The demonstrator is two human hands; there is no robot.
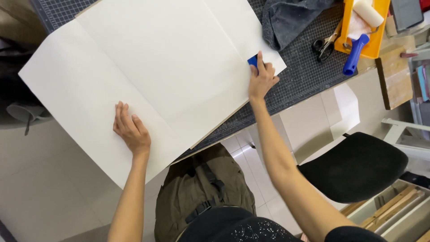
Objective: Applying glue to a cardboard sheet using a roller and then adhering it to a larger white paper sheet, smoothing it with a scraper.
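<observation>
White paper sheet (148, 76) | left hand (131, 131) flat, fingers together | right hand (262, 78) fingers clamped on blue scraper (253, 60)

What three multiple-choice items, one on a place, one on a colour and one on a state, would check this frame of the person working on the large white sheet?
1. Where do the scissors lie?
A. On the dark cutting mat, beside the orange tray
B. On the white sheet
C. On the black chair

2. What colour is the small tool under the right hand?
A. Red
B. Blue
C. Green

3. How does the left hand stand?
A. Closed round the roller handle
B. Lifted off the table
C. Laid flat, palm down, on the white sheet

Answers:
1. A, since the scissors rest on the gridded mat next to the tray's left edge.
2. B, as a blue corner shows above the fingers.
3. C, since the fingers lie spread on the paper near its lower left part.
</observation>
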